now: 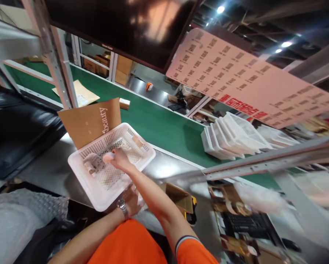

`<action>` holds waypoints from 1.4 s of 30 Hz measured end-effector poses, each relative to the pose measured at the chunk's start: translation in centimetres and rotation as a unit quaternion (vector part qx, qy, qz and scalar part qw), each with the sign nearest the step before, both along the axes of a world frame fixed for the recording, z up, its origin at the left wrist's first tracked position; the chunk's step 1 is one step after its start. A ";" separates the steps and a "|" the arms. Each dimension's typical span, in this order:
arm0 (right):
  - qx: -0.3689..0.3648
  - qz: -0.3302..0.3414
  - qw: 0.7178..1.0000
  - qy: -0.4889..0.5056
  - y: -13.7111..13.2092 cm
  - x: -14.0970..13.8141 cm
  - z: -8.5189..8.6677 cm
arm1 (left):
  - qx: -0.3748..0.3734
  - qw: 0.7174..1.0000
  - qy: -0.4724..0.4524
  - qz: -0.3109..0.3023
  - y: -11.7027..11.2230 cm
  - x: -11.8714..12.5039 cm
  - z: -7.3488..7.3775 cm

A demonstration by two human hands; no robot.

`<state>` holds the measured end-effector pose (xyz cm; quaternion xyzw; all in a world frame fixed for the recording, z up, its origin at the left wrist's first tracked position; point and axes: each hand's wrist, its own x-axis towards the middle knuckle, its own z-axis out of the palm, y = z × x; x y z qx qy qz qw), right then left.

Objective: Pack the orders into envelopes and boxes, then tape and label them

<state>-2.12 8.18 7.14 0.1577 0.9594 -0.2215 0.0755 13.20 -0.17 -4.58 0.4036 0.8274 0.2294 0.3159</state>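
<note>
A white perforated plastic basket [84, 183] sits on the metal bench in front of me. Inside it, my right hand [120, 160] grips a small, pale rounded item [108, 158], too blurred to name. To the left of that hand lies a clear-wrapped item [92, 163] with a brown part. My left hand [133, 202], with a watch on its wrist, is at the basket's near right side, partly behind my right forearm. Its fingers are curled by a whitish, see-through thing [141, 201] that I cannot make out.
Behind the basket stands a brown "beauty" bag [91, 123]. A green conveyor belt [164, 126] crosses beyond, carrying stacked white baskets [227, 135] and a padded envelope [84, 93]. Bubble wrap [26, 212] lies left; an open carton [178, 200] and keyboard [247, 223] are right. A monitor [120, 29] hangs overhead.
</note>
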 end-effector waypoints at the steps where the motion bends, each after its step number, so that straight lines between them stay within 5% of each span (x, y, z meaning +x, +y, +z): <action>1: -0.015 -0.026 0.999 0.037 1.1 1.6 1.0 | 0.010 1.000 0.005 -0.008 0.3 0.0 0.0; 3: -0.068 -0.094 0.983 0.145 3.3 6.2 2.8 | 0.019 1.000 0.012 -0.018 0.8 -0.2 -0.3; 6: -0.163 -0.224 0.913 0.301 5.3 16.1 3.1 | 0.025 0.999 0.024 -0.026 1.5 -0.6 -0.7; 9: -0.161 -0.305 0.877 0.336 5.1 26.5 -0.6 | 0.023 0.999 0.020 -0.015 2.1 -1.1 -0.8; 13: -0.122 -0.263 0.918 0.270 3.0 34.2 -8.3 | 0.023 1.000 0.011 0.009 3.1 -1.3 -0.6; 16: -0.081 -0.214 0.943 0.243 2.0 34.4 -12.5 | 0.029 1.000 0.003 0.013 3.5 -1.1 -0.6; 20: -0.004 -0.311 0.920 0.238 1.9 32.5 -14.6 | 0.042 0.999 -0.010 0.016 3.4 -0.7 -0.7; 22: 0.003 -0.319 0.920 0.227 2.0 32.0 -14.8 | 0.045 0.999 -0.011 0.016 3.2 -0.7 -0.8; 27: -0.079 -0.209 0.953 0.203 1.9 30.9 -14.3 | 0.063 0.997 -0.020 0.028 3.1 -1.0 -0.7; 32: -0.183 -0.290 0.928 0.148 2.8 29.1 -13.6 | 0.093 0.994 -0.045 0.032 3.1 -1.0 0.2; 42: -0.147 -0.236 0.958 0.063 1.5 31.1 -12.4 | 0.122 0.990 -0.060 0.039 2.3 -1.3 1.7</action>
